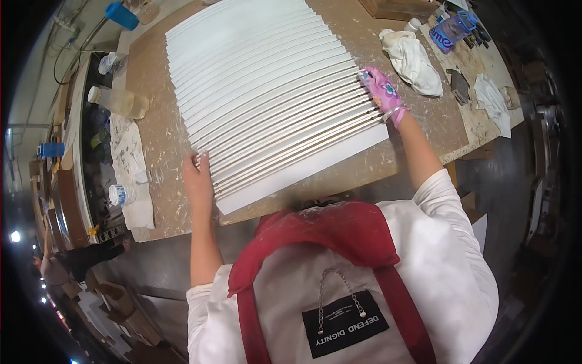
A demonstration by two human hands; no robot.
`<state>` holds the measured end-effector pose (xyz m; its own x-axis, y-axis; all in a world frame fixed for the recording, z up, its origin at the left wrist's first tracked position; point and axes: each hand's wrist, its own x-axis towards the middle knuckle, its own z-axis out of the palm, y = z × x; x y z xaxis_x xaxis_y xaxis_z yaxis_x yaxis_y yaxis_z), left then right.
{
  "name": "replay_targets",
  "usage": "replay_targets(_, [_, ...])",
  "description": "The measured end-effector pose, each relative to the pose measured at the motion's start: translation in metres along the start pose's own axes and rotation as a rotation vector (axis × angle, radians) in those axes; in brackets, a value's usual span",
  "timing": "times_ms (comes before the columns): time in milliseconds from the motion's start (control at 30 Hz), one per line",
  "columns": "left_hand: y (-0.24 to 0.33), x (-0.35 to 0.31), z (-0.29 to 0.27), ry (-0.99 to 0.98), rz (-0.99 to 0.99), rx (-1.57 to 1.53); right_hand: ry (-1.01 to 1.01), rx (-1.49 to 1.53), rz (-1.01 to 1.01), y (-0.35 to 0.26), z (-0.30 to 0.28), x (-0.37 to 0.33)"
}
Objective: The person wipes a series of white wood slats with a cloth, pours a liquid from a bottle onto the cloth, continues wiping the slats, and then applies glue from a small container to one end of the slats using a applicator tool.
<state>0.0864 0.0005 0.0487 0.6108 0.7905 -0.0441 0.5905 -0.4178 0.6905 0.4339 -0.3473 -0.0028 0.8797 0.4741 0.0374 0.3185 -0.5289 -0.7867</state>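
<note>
A broad stack of long white slats (pixel 254 79) lies side by side across the worktable, their ends forming jagged left and right edges. My bare left hand (pixel 199 173) is at the left ends, its fingers bent and closed on a slat there. At the right ends, my right hand (pixel 382 94) wears a pink flowered glove and has its fingers together on a slat. Some fingertips are hidden by the slat ends. Dark gaps show between the nearer slats, and a plain white board (pixel 303 173) shows beneath them along the near side.
The brown worktable (pixel 154 91) is spattered with white. At right lie white rags (pixel 415 64), a dark block (pixel 459 88) and a blue-purple bottle (pixel 451 30). At left are a jug of yellowish liquid (pixel 124 103), a white tub (pixel 123 194) and a stained cloth (pixel 130 158). Another person (pixel 60 267) is far left.
</note>
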Motion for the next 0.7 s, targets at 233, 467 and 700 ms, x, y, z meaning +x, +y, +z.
replay_targets(233, [-0.034,-0.015,0.001,0.052,-0.029,-0.09,0.064,-0.201,0.062,-0.041,0.012,-0.046])
replay_targets(467, [-0.023,0.011,0.004,0.06,-0.08,-0.086,0.057,-0.189,0.076,-0.052,0.017,-0.024])
replay_targets(700, [-0.064,-0.002,-0.008,0.061,-0.032,-0.208,0.037,0.001,0.04,-0.019,-0.011,-0.035])
